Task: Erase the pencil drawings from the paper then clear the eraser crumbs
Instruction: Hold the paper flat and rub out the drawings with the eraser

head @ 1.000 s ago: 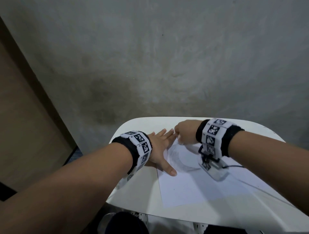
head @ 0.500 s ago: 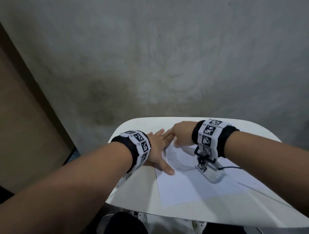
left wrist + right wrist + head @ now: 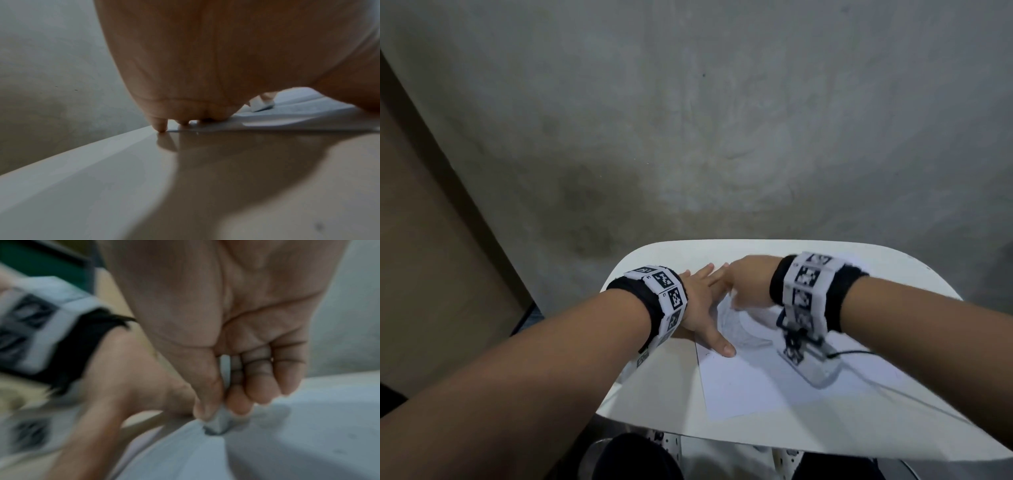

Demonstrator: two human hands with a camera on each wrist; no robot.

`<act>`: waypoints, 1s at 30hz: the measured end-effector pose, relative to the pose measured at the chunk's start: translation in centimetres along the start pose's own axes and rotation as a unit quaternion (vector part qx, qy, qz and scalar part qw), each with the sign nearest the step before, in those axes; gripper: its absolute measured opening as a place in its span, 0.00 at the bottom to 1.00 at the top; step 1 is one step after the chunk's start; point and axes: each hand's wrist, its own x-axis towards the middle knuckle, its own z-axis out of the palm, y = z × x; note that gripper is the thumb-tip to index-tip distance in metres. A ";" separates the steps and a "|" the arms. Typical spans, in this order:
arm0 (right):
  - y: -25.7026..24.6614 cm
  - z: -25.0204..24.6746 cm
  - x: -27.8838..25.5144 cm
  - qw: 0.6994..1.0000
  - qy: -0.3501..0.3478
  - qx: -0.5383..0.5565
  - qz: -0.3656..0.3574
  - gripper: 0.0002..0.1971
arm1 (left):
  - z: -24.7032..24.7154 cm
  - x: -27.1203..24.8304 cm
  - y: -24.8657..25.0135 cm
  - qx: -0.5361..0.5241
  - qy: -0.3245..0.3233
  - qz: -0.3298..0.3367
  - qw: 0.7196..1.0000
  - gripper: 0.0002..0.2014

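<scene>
A white sheet of paper lies on the small white table, with a faint pencil drawing near its far left corner. My left hand lies flat with straight fingers on that corner, thumb stretched onto the paper. My right hand pinches a small white eraser between thumb and fingers and presses it on the paper beside the left hand. In the left wrist view the eraser shows beyond my left palm. The head view hides the eraser under the right hand.
A bare grey concrete wall rises just behind the table. A brown panel stands at the left. The table's rounded far edge runs close to my left fingertips. A thin black cable trails from the right wrist camera.
My right hand with the eraser has slid left along the paper's far edge, closer to the left hand's fingers. The left hand has stayed pressed on the paper.
</scene>
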 end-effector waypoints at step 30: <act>-0.6 0.1 -1.2 1.000 -0.009 0.007 -0.005 0.15 | 0.3 0.3 -0.3 -0.015 0.013 0.002 1.000 0.66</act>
